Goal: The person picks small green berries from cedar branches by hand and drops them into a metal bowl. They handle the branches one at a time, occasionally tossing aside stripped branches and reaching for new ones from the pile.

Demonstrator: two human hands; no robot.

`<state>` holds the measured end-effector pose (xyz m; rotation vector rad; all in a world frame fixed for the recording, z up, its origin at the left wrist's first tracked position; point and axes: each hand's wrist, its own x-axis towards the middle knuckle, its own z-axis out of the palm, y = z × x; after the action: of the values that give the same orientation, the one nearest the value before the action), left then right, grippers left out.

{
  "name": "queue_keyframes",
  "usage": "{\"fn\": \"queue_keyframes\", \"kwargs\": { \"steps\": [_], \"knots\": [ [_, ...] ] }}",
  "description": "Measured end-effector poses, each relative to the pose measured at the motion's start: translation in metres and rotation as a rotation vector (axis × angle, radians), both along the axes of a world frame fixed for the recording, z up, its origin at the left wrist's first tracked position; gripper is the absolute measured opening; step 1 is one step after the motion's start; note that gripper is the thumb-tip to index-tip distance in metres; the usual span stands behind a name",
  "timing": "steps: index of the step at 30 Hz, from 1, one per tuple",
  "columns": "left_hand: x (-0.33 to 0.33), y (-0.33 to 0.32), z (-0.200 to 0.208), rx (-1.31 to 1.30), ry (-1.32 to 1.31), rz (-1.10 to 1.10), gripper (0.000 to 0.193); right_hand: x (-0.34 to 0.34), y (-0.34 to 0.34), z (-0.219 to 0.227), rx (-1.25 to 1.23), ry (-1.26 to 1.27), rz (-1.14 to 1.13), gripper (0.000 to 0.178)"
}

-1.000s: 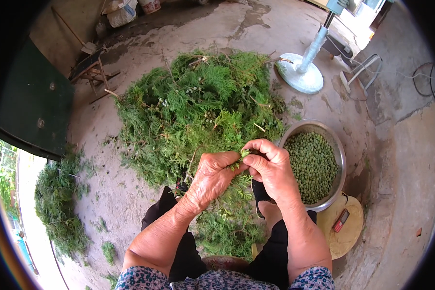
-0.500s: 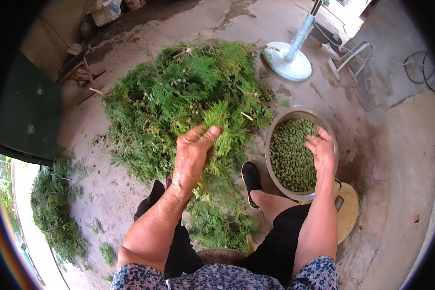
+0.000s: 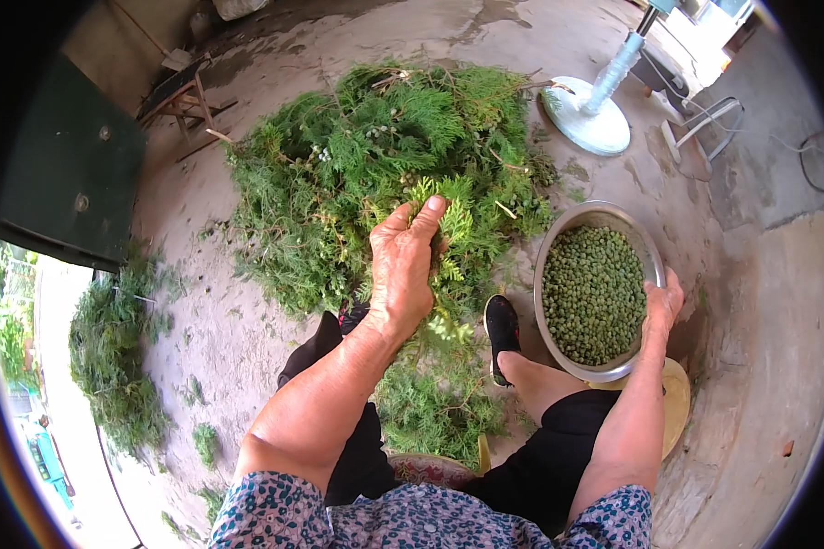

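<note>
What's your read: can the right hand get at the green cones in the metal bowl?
Probably yes: the right hand is at the right rim of the metal bowl, and nothing covers the green cones inside.

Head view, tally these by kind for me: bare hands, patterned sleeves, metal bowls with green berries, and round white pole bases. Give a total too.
Bare hands: 2, the left hand and the right hand
Patterned sleeves: 2, left sleeve and right sleeve
Metal bowl: 1
Round white base: 1
Total: 6
</note>
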<state>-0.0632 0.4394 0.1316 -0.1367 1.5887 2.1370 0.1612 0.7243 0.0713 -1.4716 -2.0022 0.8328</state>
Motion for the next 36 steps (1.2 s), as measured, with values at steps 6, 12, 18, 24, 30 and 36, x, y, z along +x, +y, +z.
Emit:
{"fn": "queue_keyframes", "kwargs": {
  "steps": [6, 12, 18, 24, 30, 36],
  "knots": [
    [-0.004, -0.006, -0.004, 0.009, 0.008, 0.056, 0.024, -0.076, -0.149, 0.079, -0.652, 0.472, 0.673, 0.042],
    [0.012, -0.01, 0.009, -0.085, -0.042, 0.183, 0.03, -0.094, -0.233, 0.084, -0.214, 0.391, 1.067, 0.037],
    [0.019, -0.044, -0.029, 0.056, -0.039, -0.198, 0.052, -0.08, -0.233, 0.081, -1.06, 0.822, 0.557, 0.012],
    [0.055, -0.096, 0.015, 0.173, -0.094, -0.567, 0.052, -0.059, -0.249, 0.097, -1.136, 0.832, 0.56, 0.011],
    [0.082, -0.126, 0.023, 0.066, -0.107, -0.535, 0.03, -0.043, -0.278, 0.096, -1.085, 0.812, 0.671, 0.018],
    [0.114, -0.145, 0.033, 0.02, -0.228, -0.306, 0.01, -0.022, -0.296, 0.098, -0.976, 0.723, 0.729, 0.027]
  ]
}}
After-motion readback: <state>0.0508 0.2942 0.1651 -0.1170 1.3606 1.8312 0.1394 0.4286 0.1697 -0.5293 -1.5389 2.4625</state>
